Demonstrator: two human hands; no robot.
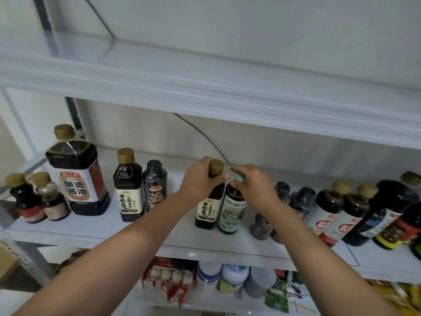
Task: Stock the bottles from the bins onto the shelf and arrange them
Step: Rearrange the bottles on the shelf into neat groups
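**Desk:** Where did the two bottles stand?

**Photographer:** At the centre of the frame. They were upright and touching side by side on the white shelf (164,240), in the gap between the large soy jug (77,179) at left and the crowded row of red-labelled bottles (328,210) at right. No bin showed.

**Desk:** And the hands?

**Photographer:** The left hand (200,181) was curled round the neck of the gold-capped soy bottle (208,209), with the thumb across the front just under the cap. The right hand (254,188) pinched the pale cap of the green-labelled bottle (232,212), its fingers bent over the top.

**Desk:** How would they handle?

**Photographer:** Both appeared filled to the shoulder with dark liquid, so they were probably heavy for their size and inclined to tip if shoved at the top. The walls looked rigid and glossy. Glass or plastic could not be told, so they were best treated as breakable and slippery.

**Desk:** Best place to hold?

**Photographer:** For nudging into line, the neck below the cap rim seemed sound, since the rim would stop a slide. For lifting, a grip round the labelled body seemed safer than the cap alone. Small dark bottles sat just beside the right wrist and could be knocked.
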